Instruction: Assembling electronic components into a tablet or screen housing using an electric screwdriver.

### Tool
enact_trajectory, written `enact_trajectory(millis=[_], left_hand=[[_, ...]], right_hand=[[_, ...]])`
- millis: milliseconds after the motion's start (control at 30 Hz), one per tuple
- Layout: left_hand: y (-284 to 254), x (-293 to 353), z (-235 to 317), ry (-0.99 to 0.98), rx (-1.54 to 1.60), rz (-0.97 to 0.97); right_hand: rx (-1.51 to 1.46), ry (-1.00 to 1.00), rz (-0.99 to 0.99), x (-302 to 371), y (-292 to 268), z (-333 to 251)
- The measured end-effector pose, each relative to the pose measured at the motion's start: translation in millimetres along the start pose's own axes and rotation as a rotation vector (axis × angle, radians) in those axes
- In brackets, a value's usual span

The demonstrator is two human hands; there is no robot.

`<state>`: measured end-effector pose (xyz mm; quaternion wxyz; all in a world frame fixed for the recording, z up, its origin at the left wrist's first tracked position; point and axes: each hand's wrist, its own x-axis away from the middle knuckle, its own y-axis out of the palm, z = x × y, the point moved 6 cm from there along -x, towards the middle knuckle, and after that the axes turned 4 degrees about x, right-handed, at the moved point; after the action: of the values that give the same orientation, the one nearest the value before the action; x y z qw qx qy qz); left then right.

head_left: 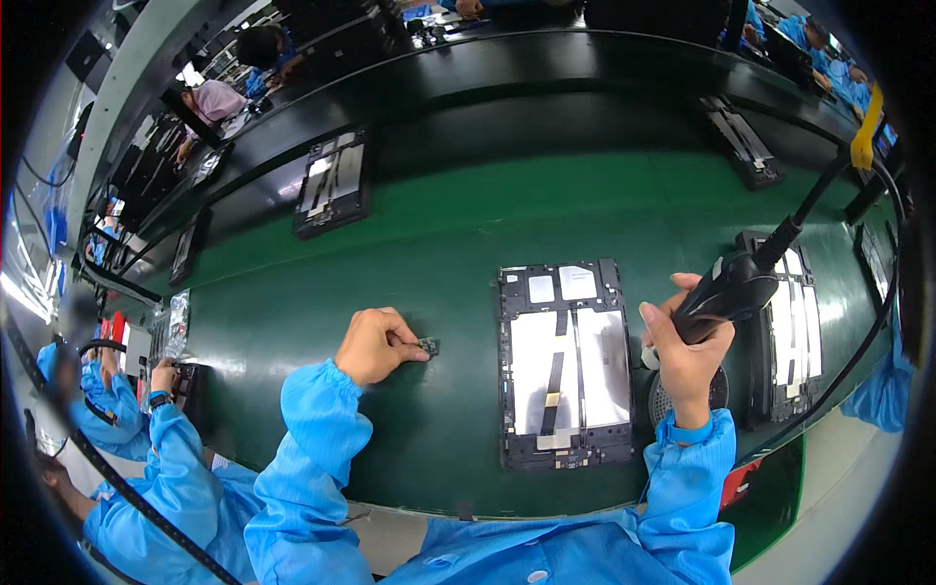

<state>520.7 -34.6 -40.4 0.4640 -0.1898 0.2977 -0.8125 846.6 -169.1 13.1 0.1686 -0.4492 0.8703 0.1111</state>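
L hand point(375, 343) is pinched on a small dark component point(429, 345), thumb and forefinger closed on it, part resting on or just off the green belt point(429, 224); can't tell which. It sits just left of the open tablet chassis point(565, 363), which lies between my two hands. R hand point(685, 351) is clenched round a black powered screwdriver point(736, 286), body angled up and to the right, its cable point(829, 175) running off toward a yellow tag point(864, 136) overhead. Bit end is hidden behind the hand, so I can't see where it points.

To do this well, I reckon: keep the pinch light on the component's edges, bring it over the chassis level w/o dragging it across the belt, seat it square before the driver comes near. Keep the driver upright once over the screw point, and hold the cable clear of the chassis so it doesn't tug the frame askew.

Just under the R hand there's a round dark dish point(719, 393), partly covered. Right of it, another chassis point(792, 336). Beyond the L hand, further along the belt, a third chassis point(333, 183). Belt is smooth green, dark raised rail behind. Co-worker in a blue smock point(146, 458) sits to my left; more people in blue at the far benches.
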Motion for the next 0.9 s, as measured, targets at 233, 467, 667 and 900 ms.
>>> enact_trajectory(millis=[233, 467, 667, 900], left_hand=[[10, 13, -14, 0.015, -0.006, 0.07], [12, 43, 6, 0.182, 0.331, 0.442], [76, 7, 47, 0.418, 0.458, 0.47], [95, -19, 76, 0.487, 0.389, 0.428]], right_hand=[[0.008, -0.018, -0.085, 9, 3, 2], [-0.001, -0.113, -0.025, 16, -1, -13], [-0.024, -0.082, 0.076, -4, -27, -41], [-0.115, -0.236, 0.072, -13, -62, -45]])
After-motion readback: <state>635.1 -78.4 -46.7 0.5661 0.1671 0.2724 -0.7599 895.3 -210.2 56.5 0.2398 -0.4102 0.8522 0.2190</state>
